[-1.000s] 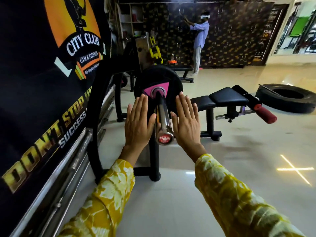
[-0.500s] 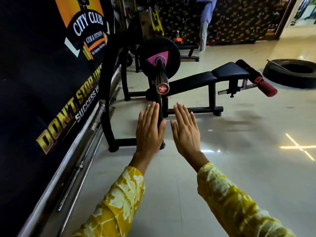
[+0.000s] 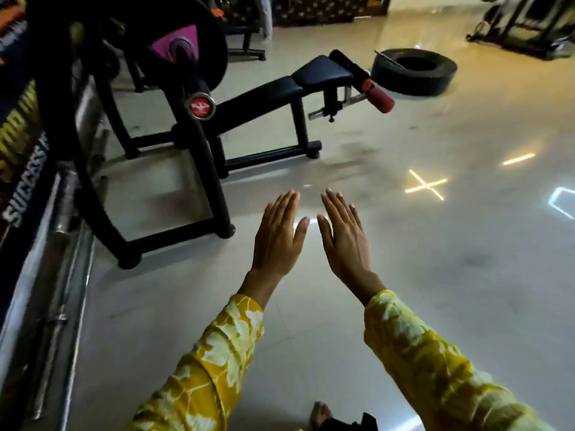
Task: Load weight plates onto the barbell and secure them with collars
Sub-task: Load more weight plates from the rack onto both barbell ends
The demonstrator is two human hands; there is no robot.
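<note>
Left hand [image 3: 278,237] and right hand [image 3: 344,241]: both flat, fingers extended, palms down, side by side and apart, holding nothing above the floor [image 3: 435,275]. Barbell [image 3: 202,104] end at 11 o'clock from the hands, carrying one black weight plate [image 3: 214,42] on the rack [image 3: 199,144].

Barbell [image 3: 189,79]: up on the rack [image 3: 214,181], far left; its sleeve end points toward the person.
Weight plate [image 3: 211,35]: on the sleeve, well behind the end cap [image 3: 202,105].
Bench [image 3: 280,91]: right of the rack, just behind it.
Tyre [image 3: 413,73]: on the floor [image 3: 435,290], beyond the bench's far end.
Loose bars [image 3: 59,275]: on the floor along the left wall, perhaps on a low rail.
Left hand [image 3: 278,234]: over bare floor, right of the rack's foot.
Right hand [image 3: 343,236]: just beside the left hand, apart.
Foot [image 3: 320,413]: at the bottom edge, below the hands.
</note>
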